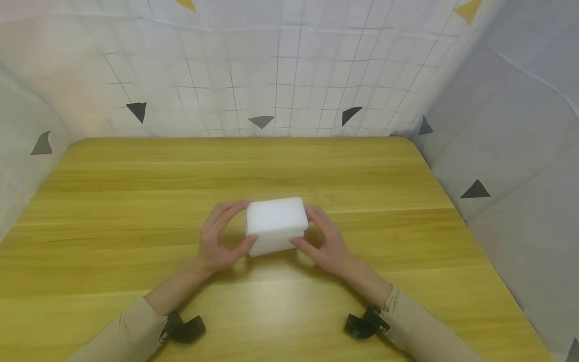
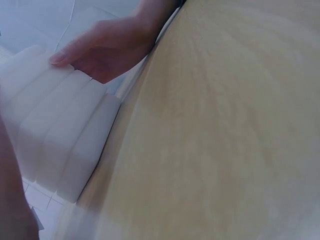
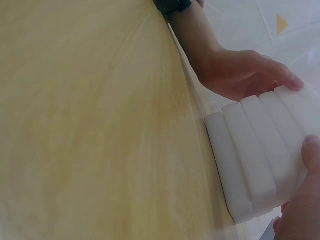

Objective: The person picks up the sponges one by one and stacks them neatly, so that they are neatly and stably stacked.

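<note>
A stack of several white sponge blocks [image 1: 277, 215] stands in the middle of the wooden table, its layers slightly out of line. My left hand [image 1: 220, 240] grips the stack's left end, with the thumb on the near face and fingers at the far left corner. At the right end my right hand [image 1: 326, 245] holds it the same way, its far fingertips partly hidden. Both wrist views show the layered sponges [image 2: 75, 125] [image 3: 260, 150] from the side, the lowest one on the table. Thumbs press near the upper layers.
The wooden table [image 1: 135, 201] has rounded far corners. Behind it hangs a pale cloth [image 1: 253, 65] with grid lines and dark and yellow triangles, and more cloth [image 1: 520, 125] runs along the right side. Black wrist devices [image 1: 185, 329] sit at both cuffs.
</note>
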Motion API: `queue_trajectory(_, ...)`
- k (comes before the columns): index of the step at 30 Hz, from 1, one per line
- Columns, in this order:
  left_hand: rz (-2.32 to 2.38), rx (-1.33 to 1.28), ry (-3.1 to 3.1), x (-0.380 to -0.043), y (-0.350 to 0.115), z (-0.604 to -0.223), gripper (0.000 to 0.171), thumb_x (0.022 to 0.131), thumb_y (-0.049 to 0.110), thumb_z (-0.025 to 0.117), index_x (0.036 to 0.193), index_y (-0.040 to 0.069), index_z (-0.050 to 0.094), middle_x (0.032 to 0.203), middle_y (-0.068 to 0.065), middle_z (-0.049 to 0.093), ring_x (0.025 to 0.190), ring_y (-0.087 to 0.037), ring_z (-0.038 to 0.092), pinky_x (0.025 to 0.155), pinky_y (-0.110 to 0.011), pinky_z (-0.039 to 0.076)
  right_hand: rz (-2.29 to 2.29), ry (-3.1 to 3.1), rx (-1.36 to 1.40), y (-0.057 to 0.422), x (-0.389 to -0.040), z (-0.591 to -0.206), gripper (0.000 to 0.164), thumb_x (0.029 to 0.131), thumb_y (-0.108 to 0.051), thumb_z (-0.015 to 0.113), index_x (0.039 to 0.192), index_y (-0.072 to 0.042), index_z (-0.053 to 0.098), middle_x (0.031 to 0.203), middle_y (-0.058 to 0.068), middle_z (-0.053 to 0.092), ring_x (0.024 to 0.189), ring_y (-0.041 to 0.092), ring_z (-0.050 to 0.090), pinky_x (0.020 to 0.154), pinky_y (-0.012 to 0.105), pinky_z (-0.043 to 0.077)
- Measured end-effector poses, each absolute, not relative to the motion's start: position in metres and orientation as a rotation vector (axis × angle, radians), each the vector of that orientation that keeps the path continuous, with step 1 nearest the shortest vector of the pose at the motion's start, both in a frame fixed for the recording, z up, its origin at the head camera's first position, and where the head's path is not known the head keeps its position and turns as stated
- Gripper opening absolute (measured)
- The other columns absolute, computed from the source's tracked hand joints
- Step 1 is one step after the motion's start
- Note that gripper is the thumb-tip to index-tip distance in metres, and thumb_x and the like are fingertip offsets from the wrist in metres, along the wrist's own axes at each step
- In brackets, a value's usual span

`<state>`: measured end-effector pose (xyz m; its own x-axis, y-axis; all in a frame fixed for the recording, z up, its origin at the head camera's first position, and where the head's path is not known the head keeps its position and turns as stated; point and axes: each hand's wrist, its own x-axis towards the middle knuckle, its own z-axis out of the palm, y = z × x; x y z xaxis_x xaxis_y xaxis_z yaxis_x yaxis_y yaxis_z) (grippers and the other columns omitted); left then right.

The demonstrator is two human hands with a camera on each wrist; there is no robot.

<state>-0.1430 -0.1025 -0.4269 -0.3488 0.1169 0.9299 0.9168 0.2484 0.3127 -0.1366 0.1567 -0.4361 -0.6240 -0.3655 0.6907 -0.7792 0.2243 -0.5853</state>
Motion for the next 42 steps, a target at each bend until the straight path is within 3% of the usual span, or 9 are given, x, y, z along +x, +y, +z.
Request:
queue_trajectory(14, -1.213, -0.968, -1.696, -0.143, -0.103, -0.426, 0.058, 0.090, 0.037, 0.070, 0.115, -0.015, 0.063, 0.110, -0.027, 0.066, 0.102, -0.031, 0.063, 0.099, -0.026, 0.052, 1.357, -2.080, 1.073, 0.156, -0.138, -0.435, 0.061, 0.096, -0.042, 0.066, 0.139, -0.001, 0.053, 0.127, 0.013, 0.062, 0.102, 0.019, 0.059, 0.092, 0.024, 0.049)
queue_trajectory(24, -1.228, -0.983, -1.699, -0.143, -0.104, -0.427, 0.057, 0.091, 0.036, 0.068, 0.116, -0.015, 0.062, 0.111, -0.026, 0.066, 0.103, -0.030, 0.063, 0.100, -0.026, 0.052, 1.371, -2.075, 1.093, 0.155, -0.137, -0.431, 0.062, 0.096, -0.040, 0.066, 0.140, 0.001, 0.051, 0.129, 0.014, 0.061, 0.103, 0.020, 0.058, 0.091, 0.026, 0.050)
queue_trajectory(32, -1.236, -1.007, -1.687, -0.144, -0.103, -0.427, 0.057, 0.091, 0.035, 0.069, 0.116, -0.015, 0.062, 0.112, -0.026, 0.066, 0.104, -0.030, 0.063, 0.101, -0.028, 0.052, 1.402, -1.941, 1.079, 0.154, -0.136, -0.425, 0.063, 0.100, -0.036, 0.060, 0.138, 0.013, 0.045, 0.133, 0.025, 0.056, 0.118, 0.026, 0.057, 0.096, 0.037, 0.053)
queue_trajectory(42, -1.245, -0.999, -1.688, -0.144, -0.104, -0.428, 0.058, 0.092, 0.036, 0.066, 0.116, -0.016, 0.061, 0.113, -0.029, 0.065, 0.106, -0.031, 0.062, 0.101, -0.028, 0.052, 1.366, -1.938, 1.068, 0.149, -0.132, -0.423, 0.056, 0.103, -0.034, 0.054, 0.138, 0.010, 0.050, 0.136, 0.023, 0.057, 0.119, 0.024, 0.058, 0.095, 0.035, 0.054)
